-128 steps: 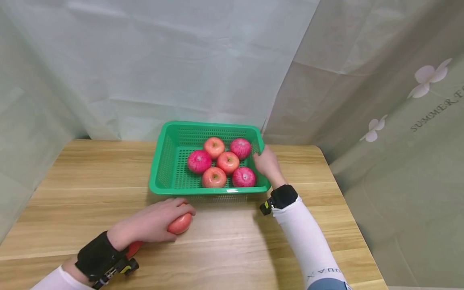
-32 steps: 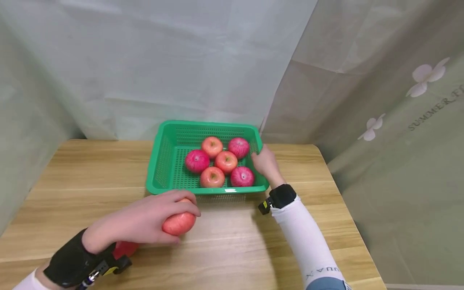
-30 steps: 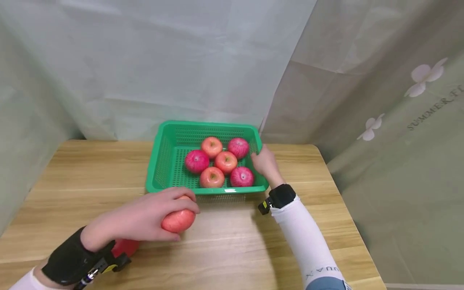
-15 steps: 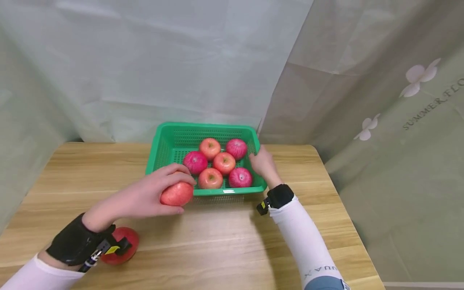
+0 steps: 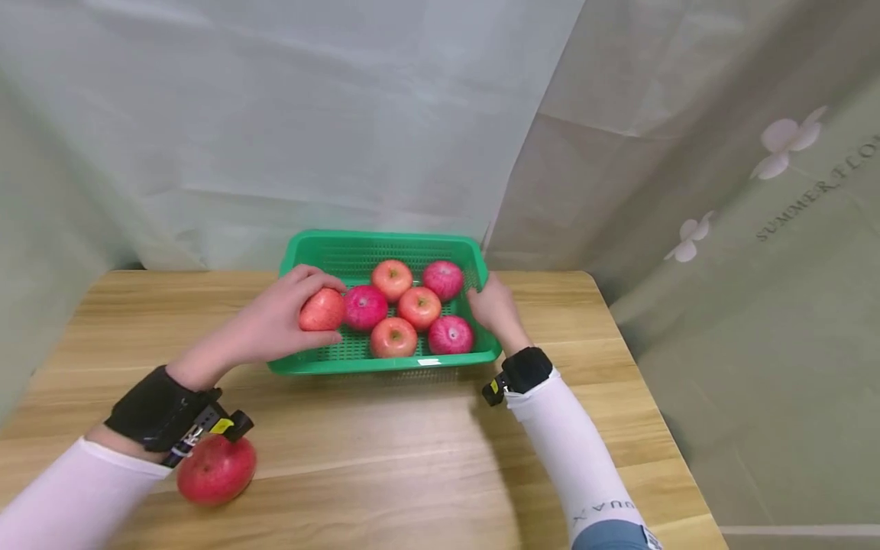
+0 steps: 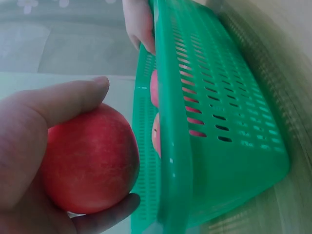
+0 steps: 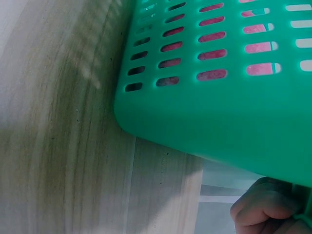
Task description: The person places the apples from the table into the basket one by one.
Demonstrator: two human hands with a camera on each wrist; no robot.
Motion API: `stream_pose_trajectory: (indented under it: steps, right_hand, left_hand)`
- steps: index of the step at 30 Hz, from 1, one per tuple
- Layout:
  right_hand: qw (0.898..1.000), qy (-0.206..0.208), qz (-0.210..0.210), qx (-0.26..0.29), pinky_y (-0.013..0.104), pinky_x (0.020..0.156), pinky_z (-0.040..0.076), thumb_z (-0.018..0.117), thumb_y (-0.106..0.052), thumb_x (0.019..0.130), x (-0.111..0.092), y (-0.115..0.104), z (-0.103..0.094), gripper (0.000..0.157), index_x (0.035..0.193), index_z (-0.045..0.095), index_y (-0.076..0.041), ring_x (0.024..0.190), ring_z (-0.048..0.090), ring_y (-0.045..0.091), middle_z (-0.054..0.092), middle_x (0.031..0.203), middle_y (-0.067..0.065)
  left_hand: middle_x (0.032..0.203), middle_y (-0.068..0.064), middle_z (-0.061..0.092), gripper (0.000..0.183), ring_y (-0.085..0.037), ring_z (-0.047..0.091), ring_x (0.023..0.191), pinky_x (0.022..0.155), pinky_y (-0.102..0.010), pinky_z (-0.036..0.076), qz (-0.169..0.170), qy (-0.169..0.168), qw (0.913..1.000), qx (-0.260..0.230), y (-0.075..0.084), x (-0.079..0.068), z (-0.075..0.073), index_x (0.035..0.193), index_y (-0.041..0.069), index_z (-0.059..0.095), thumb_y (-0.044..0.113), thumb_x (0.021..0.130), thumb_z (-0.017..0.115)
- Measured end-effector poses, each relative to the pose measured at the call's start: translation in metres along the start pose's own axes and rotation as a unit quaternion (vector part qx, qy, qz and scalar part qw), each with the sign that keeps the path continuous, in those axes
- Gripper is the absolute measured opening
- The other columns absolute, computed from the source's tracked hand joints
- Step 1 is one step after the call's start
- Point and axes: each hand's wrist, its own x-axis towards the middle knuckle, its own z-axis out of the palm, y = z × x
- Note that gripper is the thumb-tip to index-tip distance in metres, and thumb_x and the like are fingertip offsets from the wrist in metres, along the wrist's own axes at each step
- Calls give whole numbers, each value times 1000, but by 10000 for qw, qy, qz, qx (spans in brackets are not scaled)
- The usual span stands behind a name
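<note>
My left hand (image 5: 289, 313) grips a red apple (image 5: 321, 310), thumb on one side and fingers on the other, over the left end of a green plastic basket (image 5: 357, 365). The left wrist view shows this apple (image 6: 92, 161) beside the basket's rim (image 6: 170, 146). Several apples lie in the basket, some pinkish-orange like the middle apple (image 5: 419, 308), others deep pink like the left one (image 5: 365, 308). At the basket's right end, my right hand (image 5: 496, 309) holds the rim. In the right wrist view its curled fingers (image 7: 265, 204) show below the basket wall.
Another red apple (image 5: 216, 469) lies on the wooden table (image 5: 412, 458) below my left wrist. A pale curtain (image 5: 330, 114) hangs close behind the basket, and a printed curtain (image 5: 749, 305) hangs along the right side.
My left hand has lifted its apple off the table and carried it forward over the basket's left end. The table apple under my wrist has come into fuller view. My right hand stays at the rim.
</note>
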Motion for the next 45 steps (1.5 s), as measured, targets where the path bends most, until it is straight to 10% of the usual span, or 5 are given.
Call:
stream_pose_trajectory:
  steps: [24,45]
  right_hand:
    - [9999,-52,103,109,56,96,57,54,-25,108,1,-1,0,45,143,50,3,121,64,40,64,132,25]
    - [9999,27,74,79,55,94,58,54,-24,108,0,-1,5,48,146,48,4,120,64,39,64,132,25]
  left_hand:
    - [130,-25,48,60,-39,59,107,86,-54,58,-993,-73,9950,-74,-27,33,3,132,4,60,13,80,89]
    - [138,-33,45,74,-51,46,124,97,-64,49,-559,-374,9954,680,-54,63,5,140,-9,53,3,75,85]
